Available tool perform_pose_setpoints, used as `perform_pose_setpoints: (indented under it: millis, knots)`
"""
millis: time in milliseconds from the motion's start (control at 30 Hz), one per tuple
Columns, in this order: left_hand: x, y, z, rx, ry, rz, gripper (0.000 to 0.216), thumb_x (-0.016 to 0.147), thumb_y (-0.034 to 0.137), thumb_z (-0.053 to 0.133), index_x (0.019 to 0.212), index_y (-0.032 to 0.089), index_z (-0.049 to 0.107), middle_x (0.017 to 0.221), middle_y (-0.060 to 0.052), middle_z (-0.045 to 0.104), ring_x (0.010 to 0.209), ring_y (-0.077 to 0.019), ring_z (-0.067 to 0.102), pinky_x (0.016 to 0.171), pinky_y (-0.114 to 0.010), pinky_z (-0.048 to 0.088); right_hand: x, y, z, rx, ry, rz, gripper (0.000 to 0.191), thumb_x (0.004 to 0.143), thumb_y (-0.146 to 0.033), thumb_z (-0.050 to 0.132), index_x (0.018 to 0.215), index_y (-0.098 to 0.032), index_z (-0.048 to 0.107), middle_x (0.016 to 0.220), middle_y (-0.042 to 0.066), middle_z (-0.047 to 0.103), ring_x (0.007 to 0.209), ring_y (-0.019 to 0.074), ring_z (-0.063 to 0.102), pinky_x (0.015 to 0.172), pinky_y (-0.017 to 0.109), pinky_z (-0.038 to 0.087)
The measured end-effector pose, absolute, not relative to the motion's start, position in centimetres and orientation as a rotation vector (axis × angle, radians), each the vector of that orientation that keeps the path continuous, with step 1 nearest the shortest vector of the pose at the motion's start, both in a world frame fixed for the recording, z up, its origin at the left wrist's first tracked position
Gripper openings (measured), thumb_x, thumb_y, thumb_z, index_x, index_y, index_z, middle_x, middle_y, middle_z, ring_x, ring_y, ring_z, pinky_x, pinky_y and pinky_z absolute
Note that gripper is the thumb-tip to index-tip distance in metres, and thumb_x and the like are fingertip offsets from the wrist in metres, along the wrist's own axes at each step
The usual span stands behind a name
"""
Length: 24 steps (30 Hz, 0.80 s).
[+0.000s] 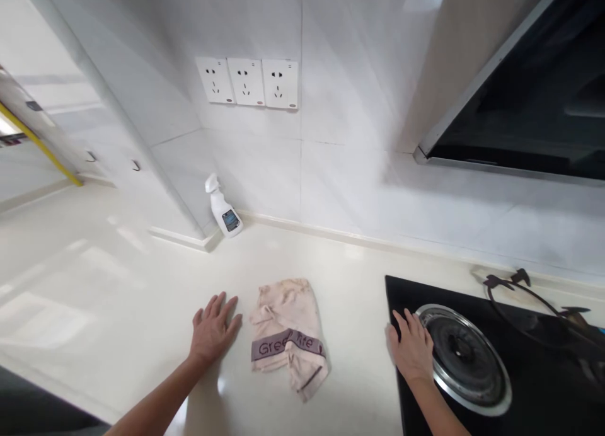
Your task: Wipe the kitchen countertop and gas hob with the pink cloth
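Observation:
My left hand lies palm down on the pale countertop, fingers spread and nothing in it. Just right of it is a crumpled pinkish cloth with a purple lettered band; hand and cloth are apart. My right hand rests over the left edge of the black gas stove, beside the round metal burner. Its fingers are stretched out and it holds nothing. Against the wall corner leans a white spray bottle with a dark label.
Dark metal pan supports lie at the back of the stove. Above it hangs a black range hood with a metal edge. Three wall sockets sit on the tiled wall. A wall corner juts out at left, and a yellow pipe runs beyond.

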<state>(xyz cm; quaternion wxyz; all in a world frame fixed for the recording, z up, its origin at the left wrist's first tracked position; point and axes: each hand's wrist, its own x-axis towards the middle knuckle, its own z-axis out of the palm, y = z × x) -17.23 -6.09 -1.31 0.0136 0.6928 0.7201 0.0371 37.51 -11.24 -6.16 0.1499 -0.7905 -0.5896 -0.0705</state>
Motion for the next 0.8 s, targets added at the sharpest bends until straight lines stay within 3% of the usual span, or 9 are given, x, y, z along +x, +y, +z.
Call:
perform_pose_setpoints:
  millis: [400, 600, 700, 800]
  knots:
    - [-16.9, -5.9, -1.2, 2.167, 2.269, 0.117, 0.059, 0.102, 0.05, 0.036, 0.151, 0.025, 0.057, 0.167, -0.014, 0.043, 0.157, -0.033, 0.032, 0.123, -0.06, 0.026, 38.2, -11.5, -6.0, -2.261, -1.672, -0.076, 0.07, 0.102, -0.057, 0.02, 0.146, -0.019, 0.06, 0.162, 0.013, 0.047, 0.155, 0.032, 0.033, 0.125, 0.055, 0.027]
    - [-16.9, -6.1, -1.4, 2.166, 2.27, 0.139, 0.057, 0.101, 0.048, 0.039, 0.149, 0.025, 0.059, 0.166, -0.014, 0.045, 0.156, -0.0345, 0.034, 0.124, -0.061, 0.025, 30.3, -10.5, -3.7, -2.012, -1.519, 0.161, 0.071, 0.104, -0.059, 0.023, 0.137, -0.013, 0.064, 0.151, 0.022, 0.056, 0.148, 0.0357, 0.044, 0.121, 0.059, 0.036]
    - [-17.0, -6.3, -1.6, 2.183, 2.272, 0.141, 0.059, 0.1, 0.049, 0.039, 0.149, 0.024, 0.059, 0.166, -0.015, 0.045, 0.156, -0.0351, 0.034, 0.123, -0.061, 0.026, 20.3, -10.6, -1.1, -1.615, -1.942, 0.351, 0.052, 0.106, -0.051, 0.038, 0.149, -0.028, 0.055, 0.17, 0.007, 0.036, 0.16, 0.0322, 0.023, 0.127, 0.06, 0.029]
    - [-17.0, -6.4, -1.8, 2.198, 2.284, 0.126, 0.059, 0.1, 0.05, 0.039, 0.149, 0.024, 0.059, 0.166, -0.014, 0.045, 0.156, -0.0342, 0.034, 0.123, -0.06, 0.026, 12.1, -10.3, 1.1, -1.28, -2.347, 0.626, 0.049, 0.104, -0.055, 0.046, 0.15, -0.038, 0.052, 0.175, -0.001, 0.025, 0.162, 0.0346, 0.014, 0.129, 0.066, 0.02]
